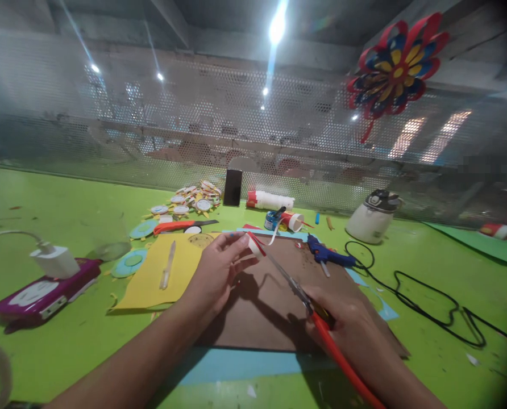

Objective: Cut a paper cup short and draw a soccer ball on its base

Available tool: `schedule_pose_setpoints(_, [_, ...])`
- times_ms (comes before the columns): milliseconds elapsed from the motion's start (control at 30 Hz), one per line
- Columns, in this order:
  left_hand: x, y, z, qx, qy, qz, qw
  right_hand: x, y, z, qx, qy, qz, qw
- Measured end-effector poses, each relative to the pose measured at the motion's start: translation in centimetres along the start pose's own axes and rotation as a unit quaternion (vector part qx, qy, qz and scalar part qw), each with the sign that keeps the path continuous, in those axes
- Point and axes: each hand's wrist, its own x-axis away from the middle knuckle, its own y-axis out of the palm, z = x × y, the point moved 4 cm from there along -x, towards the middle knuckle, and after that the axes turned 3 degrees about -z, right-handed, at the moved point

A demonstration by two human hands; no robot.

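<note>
Between the thumb and fingers of my left hand (221,266) is a small white-and-red paper cup piece (256,246). A thin white strip (274,234) curls up from its far side. Red-handled scissors (298,291) are gripped in my right hand (343,318), with the blades pointing up and left toward the cup piece. Whether the blade tips touch it I cannot tell. Both hands are above a brown board (253,324). A blue hot glue gun (328,254) lies at the board's far right corner.
Yellow paper (146,275) with a pen (168,264) and an orange utility knife (181,226) lie left. A purple power strip (49,292) is farther left. Several paper flower pieces (202,196), a phone (233,187) and stacked cups (270,200) stand behind. A black cord (432,292) loops right.
</note>
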Motion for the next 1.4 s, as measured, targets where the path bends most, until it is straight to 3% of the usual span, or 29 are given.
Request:
schedule_pose_setpoints(767, [-0.4, -0.6, -0.7, -0.027, -0.031, 0.008, 0.999, 0.1, 0.1, 0.6, 0.004, 0.032, -0.002, 0.999])
schedule_pose_setpoints(1033, [-0.6, -0.6, 0.0, -0.015, 0.006, 0.010, 1.000, -0.2, -0.4, -0.1, 0.000, 0.011, -0.016, 1.000])
schedule_pose_setpoints(1400, [-0.1, -0.4, -0.3, -0.071, 0.001, -0.018, 0.997, -0.1, -0.4, 0.0, -0.034, 0.012, -0.005, 0.999])
